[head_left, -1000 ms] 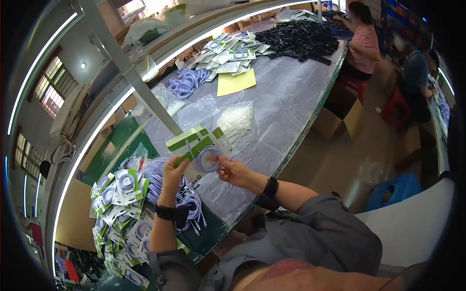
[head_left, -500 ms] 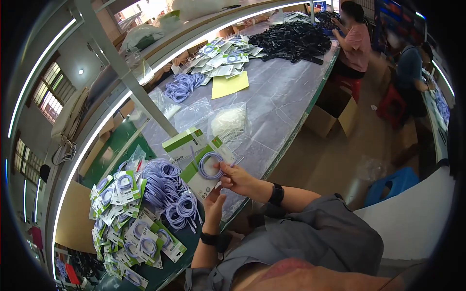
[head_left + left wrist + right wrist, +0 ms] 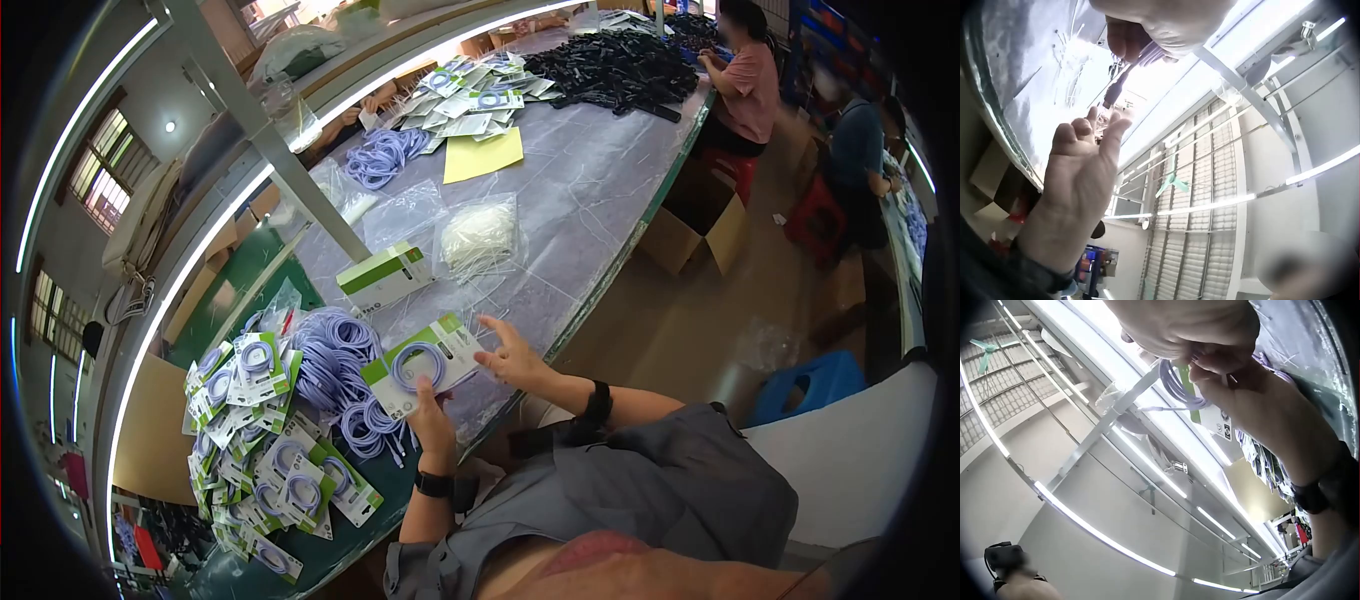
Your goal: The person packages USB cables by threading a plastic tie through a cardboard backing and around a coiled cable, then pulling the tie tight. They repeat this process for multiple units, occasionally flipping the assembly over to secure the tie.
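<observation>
My left hand [image 3: 434, 428] grips a green-and-white packaging card [image 3: 455, 352] by its near edge, thumb on the front. A coiled lilac cable [image 3: 396, 368] lies against the card's face. By the card's right end, my right hand [image 3: 515, 360] has its fingers spread, holding nothing. In the left wrist view, the cable's plug [image 3: 1112, 95] points down from my left hand toward the right hand's fingertips. The right wrist view shows cable loops [image 3: 1175, 387] beside the left hand's fingers, with part of the card behind them.
Left of the hands are a heap of carded cables [image 3: 255, 385] and loose lilac cable coils [image 3: 325, 360]. Beyond stand a green-and-white box [image 3: 385, 280] and a bag of white ties [image 3: 478, 238]. Farther off are a yellow sheet [image 3: 483, 156] and a black pile [image 3: 620, 75]. A metal post [image 3: 315, 205] rises nearby.
My left hand has shifted from the card's left side to its near edge. My right hand has released the card and cable and drawn rightward. The card now lies flatter and lower.
</observation>
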`<state>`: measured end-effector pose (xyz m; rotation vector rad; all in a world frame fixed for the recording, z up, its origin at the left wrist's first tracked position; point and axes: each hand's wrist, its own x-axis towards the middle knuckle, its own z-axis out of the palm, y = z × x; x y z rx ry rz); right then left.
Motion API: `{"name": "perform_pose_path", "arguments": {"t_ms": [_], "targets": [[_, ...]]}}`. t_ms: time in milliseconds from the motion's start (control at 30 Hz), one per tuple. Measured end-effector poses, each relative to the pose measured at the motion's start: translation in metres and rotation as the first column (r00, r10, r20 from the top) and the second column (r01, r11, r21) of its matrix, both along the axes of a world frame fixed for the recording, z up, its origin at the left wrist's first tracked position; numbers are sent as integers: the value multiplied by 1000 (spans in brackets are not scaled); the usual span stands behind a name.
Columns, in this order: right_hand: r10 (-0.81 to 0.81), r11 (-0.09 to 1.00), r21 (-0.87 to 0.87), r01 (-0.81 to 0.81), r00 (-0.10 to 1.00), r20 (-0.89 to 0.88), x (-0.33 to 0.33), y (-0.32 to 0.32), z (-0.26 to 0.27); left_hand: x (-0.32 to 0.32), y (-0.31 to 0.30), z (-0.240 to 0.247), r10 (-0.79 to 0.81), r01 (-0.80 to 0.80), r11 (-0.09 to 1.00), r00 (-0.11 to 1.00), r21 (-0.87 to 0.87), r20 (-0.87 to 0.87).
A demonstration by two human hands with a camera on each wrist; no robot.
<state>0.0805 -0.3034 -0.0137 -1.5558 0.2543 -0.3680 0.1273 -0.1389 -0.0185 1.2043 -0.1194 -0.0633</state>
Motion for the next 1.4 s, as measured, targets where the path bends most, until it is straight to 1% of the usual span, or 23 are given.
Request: {"name": "perform_pose_path", "arguments": {"t_ms": [33,67,100,133,167,200,233,300,433,600,667,767,833,867,900,933,967,1000,1033,1133,1233,1367,1400], "targets": [[11,1000,-5,-11,1000,-6,-2,-3,10,4,3,-2,32,-38,997,996,-65,-89],[-26,889,-441,124,975,222,-7,-6,22,9,9,-15,5,-13,997,994,-70,-112],[47,592,-739,323,901,432,-11,-6,32,8,8,-14,13,-22,997,992,-73,-122],[54,592,-744,310,906,421,-12,-2,36,6,6,-14,-53,41,993,993,-107,-108],[211,527,-817,232,896,391,-12,4,39,2,4,-13,-119,105,984,989,-141,-93],[363,447,-880,160,866,342,-11,9,39,-3,4,-11,-151,137,985,978,-104,-141],[370,448,-882,144,868,330,-8,10,34,-6,2,-8,-143,127,986,977,-106,-155],[411,455,-890,30,880,240,3,8,23,-12,0,2,-188,152,964,970,-219,-152],[480,433,-899,-68,861,167,8,7,30,-15,17,3,-278,236,948,941,-215,-191],[559,509,-850,-136,803,206,16,6,34,-14,33,3,-307,241,915,936,-323,-170],[579,537,-828,-161,784,224,20,7,34,-12,44,1,-389,334,891,911,-308,-136],[529,583,-805,-113,804,271,25,8,36,-5,51,-7,-422,363,863,901,-352,-105],[495,581,-807,-111,834,242,25,11,46,-5,53,-7,-384,351,907,916,-232,-117],[487,563,-816,-134,851,197,26,9,50,-5,53,-12,-371,337,913,921,-229,-122],[494,554,-825,-113,842,216,28,9,54,-3,58,-18,-367,361,930,922,-68,-121],[460,613,-787,-73,843,280,29,12,59,-8,54,-6,-372,354,924,918,-144,-137],[467,586,-808,-69,843,267,31,11,59,-6,54,-11,-380,371,924,920,-99,-98],[490,577,-812,-92,834,254,30,10,61,-10,49,7,-449,388,842,889,-374,-88],[500,578,-807,-118,833,237,28,11,59,-7,48,6,-487,407,784,872,-469,-57],[549,517,-843,-149,813,193,27,10,58,-5,47,8,-499,387,768,861,-510,-99],[533,563,-818,-119,809,249,30,11,53,-9,44,9,-463,370,801,882,-472,-94],[487,576,-814,-73,831,270,28,15,55,-11,35,6,-432,364,824,899,-434,-67],[482,537,-842,-49,837,259,26,17,59,-12,32,4,-417,356,837,907,-415,-63]]}}
